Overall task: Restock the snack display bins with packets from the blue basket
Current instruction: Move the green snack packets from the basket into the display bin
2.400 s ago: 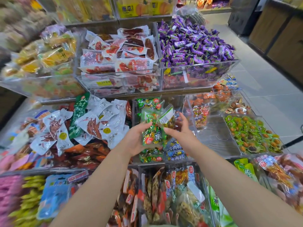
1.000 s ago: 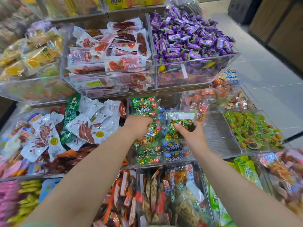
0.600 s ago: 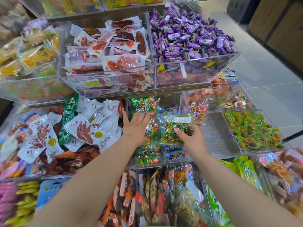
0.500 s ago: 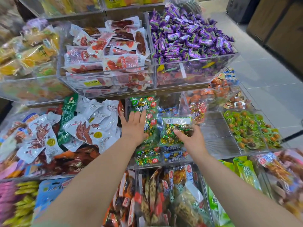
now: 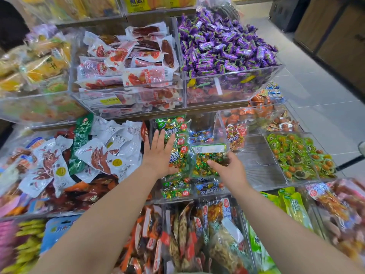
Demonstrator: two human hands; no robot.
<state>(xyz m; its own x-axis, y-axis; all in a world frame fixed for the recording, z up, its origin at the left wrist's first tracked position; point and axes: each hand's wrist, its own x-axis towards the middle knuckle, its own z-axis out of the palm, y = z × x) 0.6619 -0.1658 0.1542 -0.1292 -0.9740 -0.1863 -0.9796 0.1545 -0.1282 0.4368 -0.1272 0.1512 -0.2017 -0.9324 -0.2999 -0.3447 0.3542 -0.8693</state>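
Note:
A clear middle-tier bin [image 5: 221,123] holds green candy packets stacked in a row [image 5: 173,125], with blue ones behind and below. My left hand [image 5: 158,155] lies flat with straight fingers, pressing on the stack of green packets. My right hand [image 5: 227,169] holds the lower edge of one green packet [image 5: 207,161] with a white label strip, laid on the right side of the same bin. The blue basket is out of view.
Above are bins of purple candies [image 5: 223,44] and red-and-white sausage packs [image 5: 130,62]. Left lie white chicken-feet packs [image 5: 110,147]. Right are a nearly bare clear bin [image 5: 256,163] and green-wrapped snacks [image 5: 296,155]. Upright packets [image 5: 197,234] fill the near bins. A tiled aisle [image 5: 316,86] runs at the right.
My left hand let go of its packets, opened and flattened onto the stack. My right hand lowered its green packet into the bin's right side.

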